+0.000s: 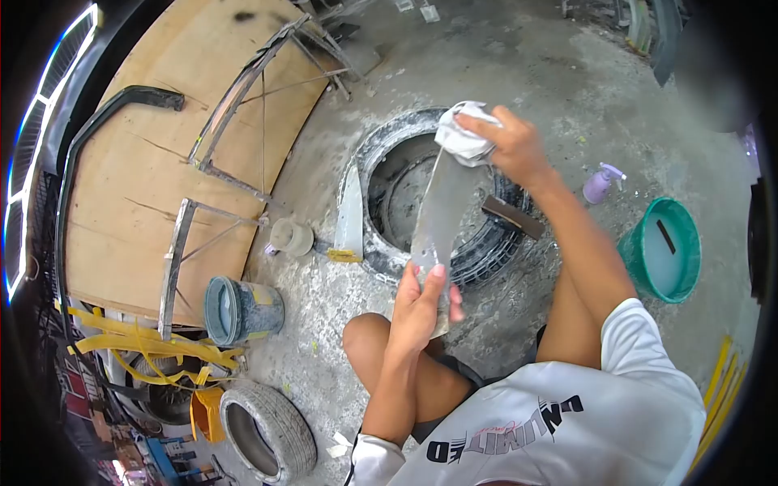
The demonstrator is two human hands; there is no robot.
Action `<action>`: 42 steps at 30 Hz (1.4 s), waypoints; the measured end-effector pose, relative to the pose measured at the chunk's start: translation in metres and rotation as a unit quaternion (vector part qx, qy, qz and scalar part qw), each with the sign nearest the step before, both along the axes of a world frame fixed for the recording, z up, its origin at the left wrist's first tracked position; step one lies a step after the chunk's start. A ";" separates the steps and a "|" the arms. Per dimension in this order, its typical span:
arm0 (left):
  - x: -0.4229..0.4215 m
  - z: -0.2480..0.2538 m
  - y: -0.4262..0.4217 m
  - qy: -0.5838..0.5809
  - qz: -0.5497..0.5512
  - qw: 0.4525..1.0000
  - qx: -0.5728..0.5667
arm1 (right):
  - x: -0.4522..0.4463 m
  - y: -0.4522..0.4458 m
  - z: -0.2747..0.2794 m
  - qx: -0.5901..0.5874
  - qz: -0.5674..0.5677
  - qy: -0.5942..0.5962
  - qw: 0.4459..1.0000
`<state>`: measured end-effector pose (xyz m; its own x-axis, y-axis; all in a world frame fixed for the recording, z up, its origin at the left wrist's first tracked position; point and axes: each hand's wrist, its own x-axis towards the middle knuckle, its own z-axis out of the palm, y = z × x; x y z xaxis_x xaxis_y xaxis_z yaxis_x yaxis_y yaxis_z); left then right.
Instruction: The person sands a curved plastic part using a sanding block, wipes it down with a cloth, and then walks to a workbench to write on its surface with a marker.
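Note:
A long grey flat panel stands tilted above a dusty tyre. My left hand grips its lower end, thumb on the face and fingers at the edge. At the top end, my right hand is closed on a crumpled white cloth, which touches the panel. A second pale panel leans on the tyre's left rim, with a yellow piece at its foot. A dark brown block lies on the tyre's right side.
Right of the tyre are a purple spray bottle and a green bucket of cloudy water. On the left are a grey-blue bucket, a small tub, metal stands and a large board. Another tyre lies at the lower left.

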<state>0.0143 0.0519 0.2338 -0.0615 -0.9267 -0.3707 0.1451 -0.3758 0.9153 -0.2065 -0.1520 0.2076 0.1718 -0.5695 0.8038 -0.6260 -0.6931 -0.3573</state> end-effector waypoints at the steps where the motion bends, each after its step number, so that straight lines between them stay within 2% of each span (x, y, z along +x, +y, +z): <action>1: 0.002 0.002 -0.001 -0.003 -0.014 0.999 0.032 | 0.000 0.004 0.004 -0.011 -0.004 -0.005 1.000; 2: 0.008 -0.006 -0.003 0.052 -0.012 0.998 0.028 | 0.000 0.011 0.010 -0.003 -0.007 -0.002 1.000; 5: 0.002 -0.007 -0.010 0.088 0.050 0.995 0.000 | 0.011 0.022 0.017 0.057 0.035 -0.020 0.998; 6: 0.002 -0.017 -0.012 0.074 0.049 0.996 -0.008 | 0.021 0.022 0.013 0.023 0.091 -0.121 0.988; 7: 0.003 -0.017 -0.014 0.078 0.059 0.995 -0.007 | 0.027 0.030 0.022 -0.018 0.074 -0.147 0.986; 9: 0.001 -0.016 -0.020 0.091 0.075 0.993 -0.010 | 0.023 0.048 0.047 -0.105 0.035 -0.188 0.976; 10: 0.004 -0.021 -0.021 0.126 0.094 0.987 -0.009 | 0.019 0.054 0.050 -0.158 0.044 -0.145 0.976; 13: 0.001 -0.014 -0.020 0.214 0.129 0.966 -0.068 | 0.039 0.048 0.031 -0.101 0.142 -0.016 0.985; 16: 0.005 -0.017 -0.021 0.149 0.145 0.963 -0.172 | 0.066 0.053 0.013 0.007 0.187 -0.055 0.981; 18: 0.007 -0.011 -0.021 0.126 0.188 0.954 -0.194 | 0.076 0.075 0.004 0.066 0.310 -0.023 0.948; 19: 0.016 -0.023 -0.025 0.094 0.225 0.945 -0.217 | 0.081 0.089 0.000 0.093 0.371 -0.005 0.924; 21: 0.031 -0.028 -0.026 0.193 0.270 0.927 -0.176 | 0.095 0.113 -0.015 0.143 0.440 -0.032 0.886; 23: 0.052 -0.035 -0.021 0.185 0.252 0.940 -0.134 | 0.092 0.124 -0.013 0.192 0.517 -0.056 0.833; 24: 0.051 -0.026 -0.019 0.195 0.239 0.937 -0.164 | 0.087 0.126 -0.009 0.215 0.555 -0.066 0.801; 25: 0.054 -0.019 -0.020 0.111 0.262 0.940 -0.191 | 0.077 0.126 0.002 0.312 0.554 -0.075 0.768; 27: 0.056 -0.001 -0.017 0.137 0.280 0.923 -0.225 | 0.057 0.126 0.021 0.497 0.537 -0.084 0.677; 29: 0.065 0.004 -0.015 0.126 0.296 0.912 -0.255 | 0.060 0.127 -0.002 0.416 0.423 -0.213 0.776; 30: 0.070 0.005 -0.013 0.121 0.302 0.907 -0.269 | 0.055 0.120 0.007 0.573 0.338 -0.261 0.700; 31: 0.074 0.004 -0.011 0.117 0.307 0.905 -0.271 | 0.048 0.107 0.016 0.706 0.238 -0.297 0.597; 33: 0.082 0.000 -0.007 0.113 0.316 0.901 -0.276 | 0.042 0.089 0.004 0.714 0.168 -0.352 0.581; 34: 0.084 -0.001 -0.007 0.110 0.316 0.900 -0.281 | 0.044 0.082 -0.005 0.676 0.176 -0.435 0.569; 35: 0.084 -0.002 -0.006 0.109 0.315 0.898 -0.286 | 0.037 0.076 -0.008 0.672 0.193 -0.480 0.530; 37: 0.083 -0.001 -0.007 0.099 0.315 0.896 -0.296 | 0.034 0.069 -0.005 0.612 0.259 -0.556 0.499; 42: 0.063 0.008 -0.005 0.035 0.315 0.898 -0.306 | 0.037 0.076 0.030 0.453 0.387 -0.541 0.594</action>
<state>0.0772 0.0468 0.2420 0.5435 -0.8144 0.2031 0.2185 0.3710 0.9026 -0.1700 -0.0756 0.2374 0.3256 -0.9395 0.1067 0.6907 0.1593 -0.7054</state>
